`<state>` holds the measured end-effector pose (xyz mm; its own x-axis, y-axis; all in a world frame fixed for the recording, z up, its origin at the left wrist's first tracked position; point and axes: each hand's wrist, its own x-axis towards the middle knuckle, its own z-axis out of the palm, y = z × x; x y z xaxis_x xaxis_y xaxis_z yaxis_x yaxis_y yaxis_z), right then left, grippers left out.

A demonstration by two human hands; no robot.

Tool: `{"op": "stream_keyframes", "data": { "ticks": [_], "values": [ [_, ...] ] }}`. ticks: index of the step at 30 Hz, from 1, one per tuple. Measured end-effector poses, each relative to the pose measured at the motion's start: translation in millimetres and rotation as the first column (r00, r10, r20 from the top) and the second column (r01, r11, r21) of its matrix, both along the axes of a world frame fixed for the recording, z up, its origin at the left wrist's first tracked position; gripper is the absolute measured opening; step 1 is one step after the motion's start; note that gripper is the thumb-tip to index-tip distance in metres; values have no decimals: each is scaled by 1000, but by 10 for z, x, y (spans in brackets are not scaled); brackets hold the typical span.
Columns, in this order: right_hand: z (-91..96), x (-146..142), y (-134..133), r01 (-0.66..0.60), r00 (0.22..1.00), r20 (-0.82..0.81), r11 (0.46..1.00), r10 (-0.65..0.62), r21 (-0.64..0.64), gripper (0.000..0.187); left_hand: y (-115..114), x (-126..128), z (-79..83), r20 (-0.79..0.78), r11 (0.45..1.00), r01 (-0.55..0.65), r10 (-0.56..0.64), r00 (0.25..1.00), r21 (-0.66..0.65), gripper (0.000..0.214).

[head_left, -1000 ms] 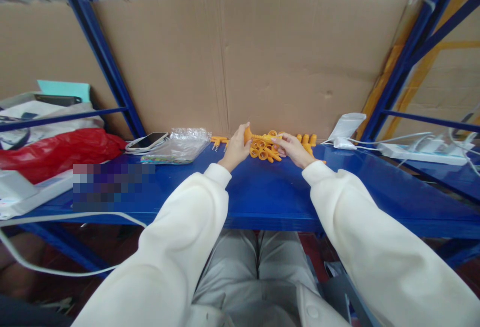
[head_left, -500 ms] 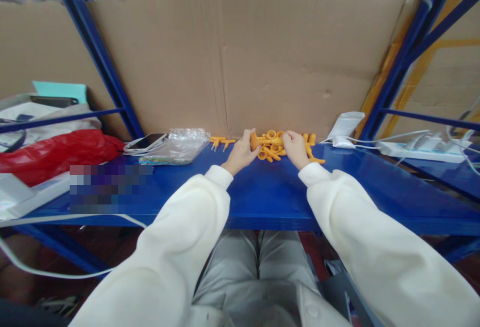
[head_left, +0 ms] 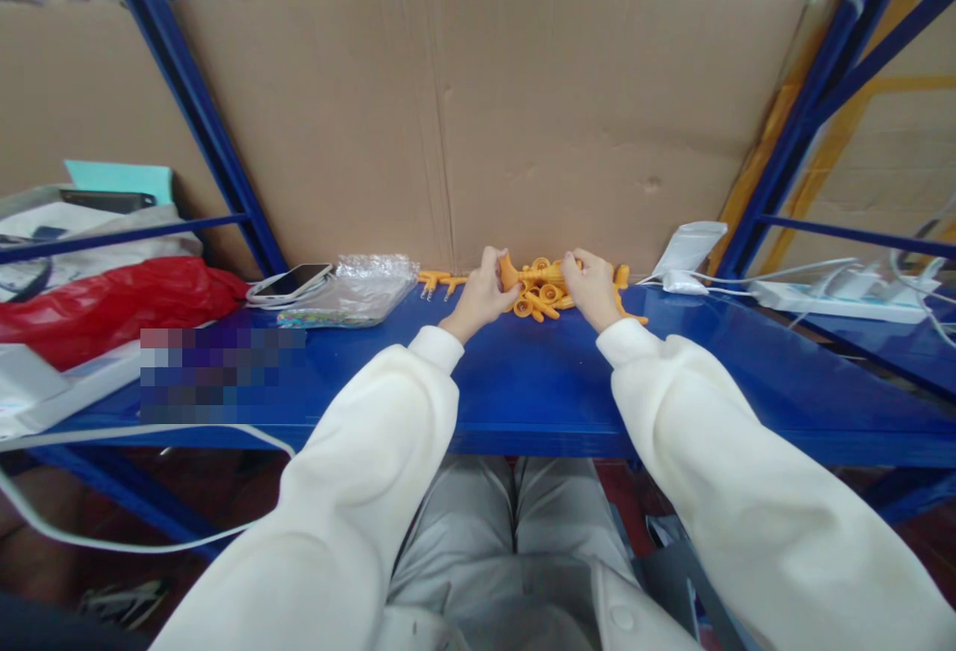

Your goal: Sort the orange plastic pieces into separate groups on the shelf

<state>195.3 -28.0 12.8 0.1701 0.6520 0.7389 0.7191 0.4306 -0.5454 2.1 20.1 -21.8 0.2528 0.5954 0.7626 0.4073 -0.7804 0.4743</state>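
A heap of small orange plastic parts (head_left: 542,299) lies on the blue shelf (head_left: 523,382) against the cardboard backing. My left hand (head_left: 482,298) is closed on one orange part (head_left: 510,274) at the heap's left side. At the right side my right hand (head_left: 592,288) is closed with its fingers on the other end of that part and on the heap. Two more orange pieces (head_left: 437,281) lie apart, just left of my left hand. Both arms wear white sleeves.
A phone (head_left: 293,281) and a clear plastic bag (head_left: 355,295) lie left of the heap. Further left is a red bag (head_left: 112,303). A white pouch (head_left: 687,251), cables and a power strip (head_left: 836,301) sit right. Blue uprights (head_left: 216,148) flank the bay.
Both hands moved away from me toward the cardboard and lowered the orange part onto the heap. My right hand turned over and closed on the heap's right side.
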Motion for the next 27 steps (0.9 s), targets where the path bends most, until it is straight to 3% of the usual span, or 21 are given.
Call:
{"op": "stream_keyframes", "data": {
  "ticks": [13, 27],
  "values": [
    [78, 59, 8, 57, 990, 124, 997, -63, 48, 35, 58, 18, 69, 51, 988, 145, -142, 989, -62, 58],
    [90, 78, -41, 60, 975, 209, 996, -73, 69, 33, 77, 17, 45, 94, 966, 198, -185, 978, -164, 60]
  ]
}}
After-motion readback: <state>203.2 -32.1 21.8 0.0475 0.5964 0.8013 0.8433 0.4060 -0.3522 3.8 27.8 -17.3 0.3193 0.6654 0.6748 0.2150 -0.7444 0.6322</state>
